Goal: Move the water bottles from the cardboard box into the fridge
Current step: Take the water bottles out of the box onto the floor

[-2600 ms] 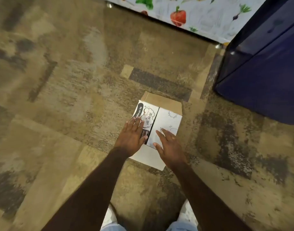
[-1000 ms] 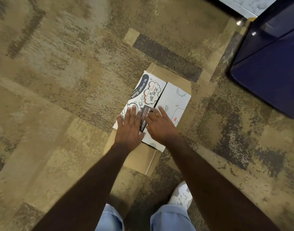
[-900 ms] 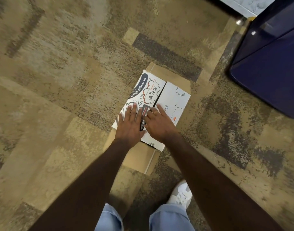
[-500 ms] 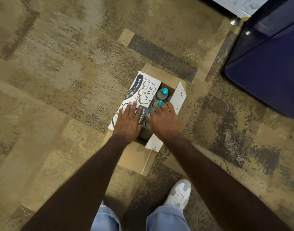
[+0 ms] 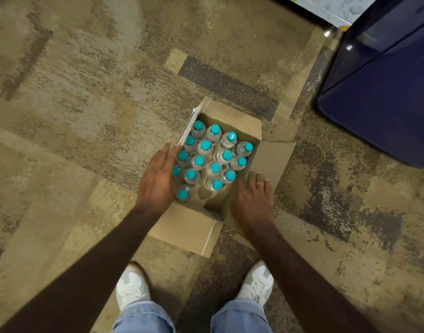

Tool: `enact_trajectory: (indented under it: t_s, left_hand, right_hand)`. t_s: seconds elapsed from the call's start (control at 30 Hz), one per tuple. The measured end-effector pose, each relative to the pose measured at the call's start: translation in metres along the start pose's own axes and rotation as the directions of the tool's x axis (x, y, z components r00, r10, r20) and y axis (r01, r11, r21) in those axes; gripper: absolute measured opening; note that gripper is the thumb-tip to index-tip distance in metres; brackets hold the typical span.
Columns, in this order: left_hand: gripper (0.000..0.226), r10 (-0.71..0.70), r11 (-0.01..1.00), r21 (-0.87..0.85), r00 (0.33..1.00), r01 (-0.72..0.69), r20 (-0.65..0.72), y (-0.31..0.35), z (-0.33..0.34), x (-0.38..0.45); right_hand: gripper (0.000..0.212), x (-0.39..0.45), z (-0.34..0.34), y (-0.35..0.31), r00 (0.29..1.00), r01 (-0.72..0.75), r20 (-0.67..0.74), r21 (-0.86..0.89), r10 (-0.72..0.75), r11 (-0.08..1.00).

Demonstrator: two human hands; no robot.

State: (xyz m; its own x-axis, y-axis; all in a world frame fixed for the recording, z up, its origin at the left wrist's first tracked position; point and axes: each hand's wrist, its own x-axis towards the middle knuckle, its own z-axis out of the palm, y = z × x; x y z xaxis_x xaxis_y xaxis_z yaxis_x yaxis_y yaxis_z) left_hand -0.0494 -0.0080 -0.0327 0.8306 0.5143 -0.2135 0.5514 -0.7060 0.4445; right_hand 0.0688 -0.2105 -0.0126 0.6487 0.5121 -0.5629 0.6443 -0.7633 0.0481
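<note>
Between my hands in the box (image 5: 239, 121), the bottles (image 5: 209, 156) stand upright, caps up; left hand (image 5: 158, 179) nearer, both spread flat on flaps, right hand (image 5: 253, 200) holding nothing.

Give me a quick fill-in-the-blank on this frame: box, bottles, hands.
1. The cardboard box on the carpet is ____.
2. The water bottles all have ____ caps.
3. The left hand holds back the box's ____ flap.
4. The right hand presses down the ____ flap.

Missing words: open; teal; left; right
</note>
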Motion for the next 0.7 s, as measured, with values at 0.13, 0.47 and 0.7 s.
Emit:
enact_trajectory:
  t_s: [0.13,0.47,0.7]
  left_hand:
    - [0.083,-0.078,0.982,0.162,0.989,0.097,-0.124,-0.045,-0.019,0.0]
    - [0.079,-0.186,0.853,0.51,0.977,0.108,0.105,-0.071,0.028,-0.001]
    - [0.077,-0.245,0.959,0.213,0.93,0.189,0.275,-0.053,0.054,0.001]
  right_hand:
    - [0.069,0.008,0.017,0.005,0.999,-0.036,0.018,0.076,0.035,0.996]
    - [0.085,0.028,0.061,0.005,0.996,-0.086,0.001,0.188,0.087,0.978]
    - [0.091,0.03,0.065,-0.007,0.99,-0.136,0.028,0.46,0.139,0.878]
